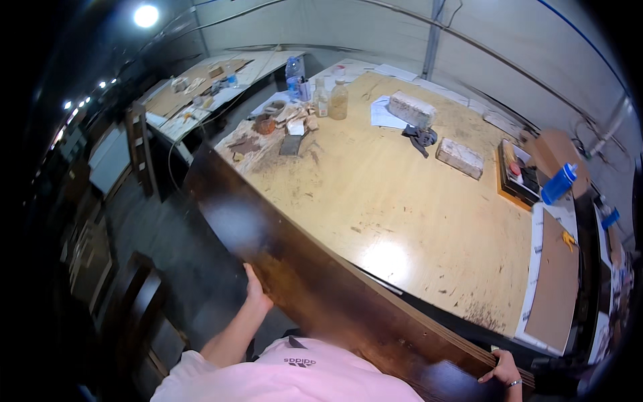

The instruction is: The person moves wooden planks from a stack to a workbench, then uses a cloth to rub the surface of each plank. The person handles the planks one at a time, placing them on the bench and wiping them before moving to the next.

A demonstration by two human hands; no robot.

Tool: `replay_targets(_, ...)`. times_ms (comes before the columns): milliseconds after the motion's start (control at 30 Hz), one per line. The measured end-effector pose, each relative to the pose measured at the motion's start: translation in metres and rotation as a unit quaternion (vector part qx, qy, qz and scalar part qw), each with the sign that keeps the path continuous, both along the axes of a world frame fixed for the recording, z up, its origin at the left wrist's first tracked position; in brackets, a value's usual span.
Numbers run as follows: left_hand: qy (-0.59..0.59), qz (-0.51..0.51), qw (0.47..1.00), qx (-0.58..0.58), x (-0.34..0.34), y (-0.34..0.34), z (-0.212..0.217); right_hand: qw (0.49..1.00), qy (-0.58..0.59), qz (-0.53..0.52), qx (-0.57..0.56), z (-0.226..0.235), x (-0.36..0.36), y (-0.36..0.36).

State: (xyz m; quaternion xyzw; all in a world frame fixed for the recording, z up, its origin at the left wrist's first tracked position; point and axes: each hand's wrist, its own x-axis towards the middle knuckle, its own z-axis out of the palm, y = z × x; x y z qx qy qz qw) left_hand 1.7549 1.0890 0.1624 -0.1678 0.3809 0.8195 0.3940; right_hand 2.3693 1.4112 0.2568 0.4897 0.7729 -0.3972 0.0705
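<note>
I hold a long dark-brown varnished wooden board point(295, 268) along the near edge of a large plywood worktable point(402, 201). My left hand point(256, 289) grips the board's lower edge near its middle. My right hand point(504, 368) clasps the board's right end, a ring on one finger. The board runs diagonally from upper left to lower right, glossy and reflecting a ceiling light.
On the table sit two wrapped bricks point(459, 157), dark gloves point(420, 138), papers, bottles point(338, 100) and wood scraps point(288, 124). A blue bottle point(558, 183) and an orange tray point(516, 175) stand at right. Dark wooden frames point(137, 301) stand on the floor at left.
</note>
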Motion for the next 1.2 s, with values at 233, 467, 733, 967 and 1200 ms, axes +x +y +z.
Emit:
replay_targets(233,0.017,0.039,0.999,-0.017,0.065,0.087,0.024,0.991,-0.024,0.032,-0.124,-0.008,0.022,0.172)
replay_targets(467,0.022,0.089,0.990,-0.106,0.114,0.146,0.040,0.972,-0.062,0.012,-0.226,0.001,0.046,0.260)
replay_targets(733,0.028,0.094,0.985,-0.145,0.129,0.186,0.023,0.923,0.038,-0.074,-0.376,-0.046,0.089,0.307)
replay_targets(967,0.028,0.048,0.980,-0.192,0.120,0.234,0.031,0.971,-0.094,0.030,-0.219,-0.073,0.116,0.331)
replay_targets(1200,0.020,-0.065,0.984,-0.163,0.099,0.211,0.006,0.966,-0.128,0.060,-0.217,-0.028,0.042,0.344)
